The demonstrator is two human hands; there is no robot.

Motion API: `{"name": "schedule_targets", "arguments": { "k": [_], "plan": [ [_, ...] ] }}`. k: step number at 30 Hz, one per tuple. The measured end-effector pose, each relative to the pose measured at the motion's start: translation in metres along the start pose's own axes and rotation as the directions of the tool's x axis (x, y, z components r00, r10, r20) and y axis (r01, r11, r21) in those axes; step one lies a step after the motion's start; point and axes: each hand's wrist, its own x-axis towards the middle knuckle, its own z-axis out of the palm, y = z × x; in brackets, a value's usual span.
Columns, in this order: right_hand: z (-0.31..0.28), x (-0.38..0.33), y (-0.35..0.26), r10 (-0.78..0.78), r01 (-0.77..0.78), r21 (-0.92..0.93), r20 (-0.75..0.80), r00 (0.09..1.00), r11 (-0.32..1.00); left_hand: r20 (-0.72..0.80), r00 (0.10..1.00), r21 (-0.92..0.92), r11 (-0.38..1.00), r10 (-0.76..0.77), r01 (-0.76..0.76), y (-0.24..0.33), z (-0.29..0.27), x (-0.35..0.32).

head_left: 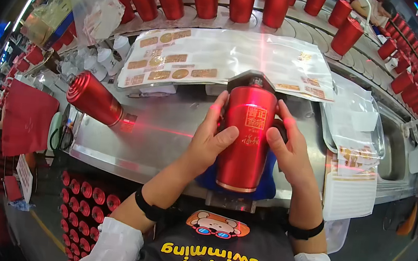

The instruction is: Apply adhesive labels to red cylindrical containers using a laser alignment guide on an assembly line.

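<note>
A glossy red bottle [243, 157] with gold lettering lies between my two hands, its capped end away from me. My left hand [215, 134] wraps its left side, thumb on the front; my right hand [288, 145] grips the right side the same way. Behind the cap sits a black angular holder [238, 78], and beneath the bottle's near end shows a blue cloth [269, 182]. Thin red light lines cross the lettering. Left of my hands, a second red bottle [96, 98] rests tilted on the metal worktop [165, 149].
Beyond my hands lies a sheet of gold stickers [223, 55]. A curved conveyor [312, 36] carries several red bottles behind it. At right are a tray with sticker sheets [356, 132] and a sink [394, 151]. Several more bottles [84, 208] stand at lower left.
</note>
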Motion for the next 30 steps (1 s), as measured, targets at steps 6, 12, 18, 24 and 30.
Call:
{"name": "schedule_targets", "arguments": {
  "k": [6,12,18,24,30],
  "plan": [
    [-0.002,-0.015,-0.012,-0.048,0.036,-0.097,-0.127,0.991,0.995,-0.096,0.995,0.075,0.997,0.012,-0.004,-0.003,0.015,-0.006],
    [-0.027,0.000,-0.066,-0.091,0.028,-0.317,-0.187,0.978,0.948,-0.129,0.991,0.129,0.991,-0.025,0.042,0.000,0.018,-0.004],
    [-0.033,0.033,-0.090,-0.218,0.264,-0.380,0.160,0.963,0.887,-0.151,0.989,0.170,0.985,0.005,0.021,-0.004,0.018,-0.001],
    [-0.015,0.067,-0.081,-0.346,0.527,-0.420,0.434,0.832,0.739,-0.154,0.988,0.150,0.988,-0.018,0.041,0.001,0.021,0.000],
    [-0.008,0.063,-0.077,-0.562,0.544,-0.759,0.290,0.775,0.358,-0.130,0.991,0.038,0.998,-0.034,0.039,-0.004,0.013,-0.006]
  ]
}}
